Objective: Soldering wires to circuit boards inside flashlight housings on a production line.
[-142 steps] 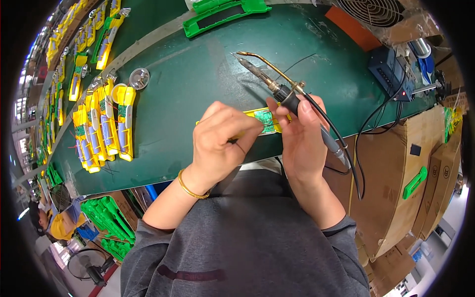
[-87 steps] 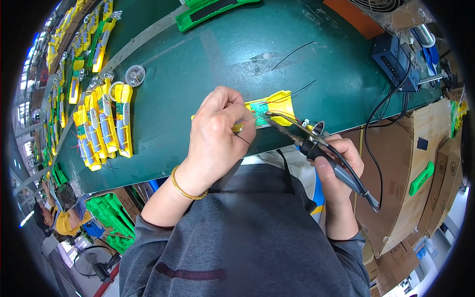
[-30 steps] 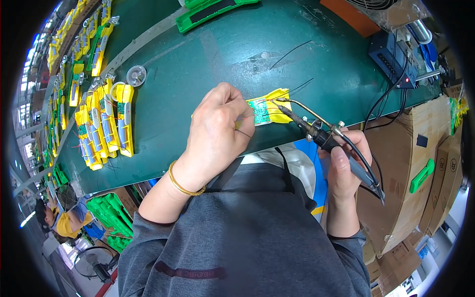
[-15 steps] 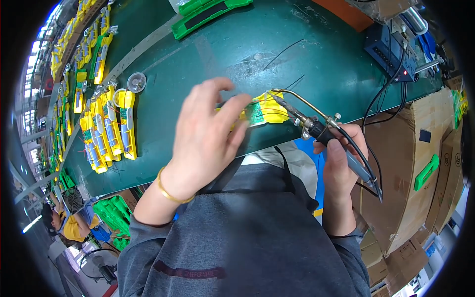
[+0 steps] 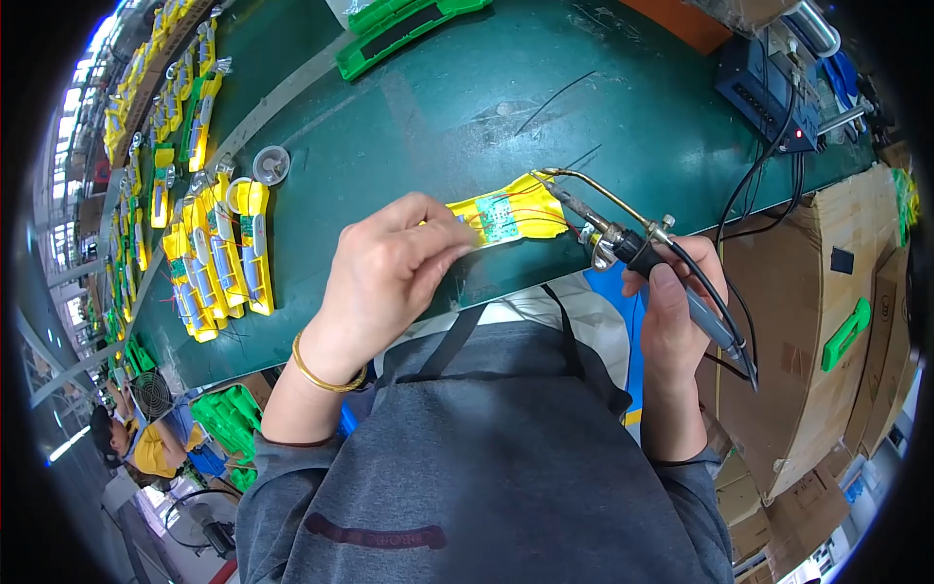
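My right hand (image 5: 678, 307) is wrapped round a soldering iron (image 5: 637, 255) with a grey handle. A thin brass tube (image 5: 608, 197) is clamped alongside, and its end meets the iron's tip over the right end of a yellow plastic holder (image 5: 533, 216). On the holder lies a small green circuit board (image 5: 496, 218), with thin red and black wires around it. My left hand (image 5: 394, 268) is over the holder's left part, thumb and fingers pinched together beside the board. Whatever lies between those fingertips is hidden, as is the holder's left end.
Several yellow holders with grey-blue cells (image 5: 219, 255) lie at the left, next to a small round dish (image 5: 271, 164). A green plastic casing (image 5: 399, 37) is at the far edge. A blue control box (image 5: 769, 97) stands far right, its cables running down beside a cardboard box (image 5: 769, 292).
My left hand has drawn back left and its spread fingers have closed into a pinch, uncovering more of the board. The iron has moved slightly right; its tip remains near the holder's right end.
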Demonstrator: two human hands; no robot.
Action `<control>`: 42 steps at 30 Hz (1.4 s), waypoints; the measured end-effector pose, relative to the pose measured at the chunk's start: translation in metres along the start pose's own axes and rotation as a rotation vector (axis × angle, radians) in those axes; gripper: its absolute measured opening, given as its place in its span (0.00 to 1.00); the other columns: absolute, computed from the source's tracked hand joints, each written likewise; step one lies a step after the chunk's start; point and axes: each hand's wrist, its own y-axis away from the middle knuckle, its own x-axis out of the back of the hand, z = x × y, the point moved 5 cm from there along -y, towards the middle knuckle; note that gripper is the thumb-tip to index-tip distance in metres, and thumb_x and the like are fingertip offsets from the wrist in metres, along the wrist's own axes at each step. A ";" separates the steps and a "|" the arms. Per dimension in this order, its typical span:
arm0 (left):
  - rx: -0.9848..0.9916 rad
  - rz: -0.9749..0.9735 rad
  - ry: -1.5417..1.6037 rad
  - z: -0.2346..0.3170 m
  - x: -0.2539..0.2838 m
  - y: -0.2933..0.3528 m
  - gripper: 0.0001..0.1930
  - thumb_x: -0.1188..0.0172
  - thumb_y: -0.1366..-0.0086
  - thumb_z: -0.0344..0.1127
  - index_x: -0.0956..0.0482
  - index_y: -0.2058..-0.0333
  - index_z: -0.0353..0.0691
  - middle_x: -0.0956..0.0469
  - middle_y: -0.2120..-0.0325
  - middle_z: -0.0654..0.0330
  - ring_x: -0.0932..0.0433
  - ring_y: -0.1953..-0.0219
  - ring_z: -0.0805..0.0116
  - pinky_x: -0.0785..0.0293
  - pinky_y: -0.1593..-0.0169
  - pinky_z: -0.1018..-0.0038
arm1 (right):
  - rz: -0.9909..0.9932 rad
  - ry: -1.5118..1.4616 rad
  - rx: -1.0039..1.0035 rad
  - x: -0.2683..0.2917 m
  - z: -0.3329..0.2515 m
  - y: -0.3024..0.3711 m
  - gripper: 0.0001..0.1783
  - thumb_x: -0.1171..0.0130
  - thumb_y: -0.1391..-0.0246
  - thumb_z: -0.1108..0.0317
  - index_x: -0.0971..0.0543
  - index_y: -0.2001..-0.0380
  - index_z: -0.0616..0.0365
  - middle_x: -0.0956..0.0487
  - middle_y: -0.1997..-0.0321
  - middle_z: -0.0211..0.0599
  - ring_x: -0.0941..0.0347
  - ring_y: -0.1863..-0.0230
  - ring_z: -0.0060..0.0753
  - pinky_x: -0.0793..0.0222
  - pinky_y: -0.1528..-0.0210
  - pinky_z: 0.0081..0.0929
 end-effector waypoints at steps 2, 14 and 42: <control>-0.072 0.045 -0.106 0.008 -0.004 -0.004 0.06 0.38 0.48 0.21 0.21 0.69 0.34 0.24 0.76 0.56 0.24 0.76 0.67 0.28 0.71 0.75 | -0.007 0.004 -0.002 0.001 0.000 0.000 0.11 0.47 0.45 0.69 0.31 0.63 0.66 0.24 0.71 0.44 0.28 0.74 0.29 0.30 0.70 0.23; 0.164 0.074 -0.003 -0.004 -0.015 -0.009 0.04 0.37 0.49 0.30 0.17 0.73 0.42 0.26 0.78 0.58 0.25 0.75 0.60 0.29 0.70 0.67 | -0.038 0.093 -0.030 -0.002 -0.008 -0.006 0.10 0.46 0.50 0.72 0.31 0.66 0.66 0.25 0.71 0.42 0.28 0.74 0.26 0.29 0.70 0.21; 0.260 0.043 0.117 -0.011 -0.021 -0.013 0.03 0.37 0.49 0.30 0.18 0.74 0.41 0.27 0.75 0.58 0.25 0.70 0.60 0.30 0.66 0.68 | -0.190 0.210 -0.090 0.010 -0.004 -0.033 0.09 0.35 0.60 0.74 0.25 0.74 0.59 0.26 0.80 0.21 0.36 0.77 0.09 0.41 0.75 0.12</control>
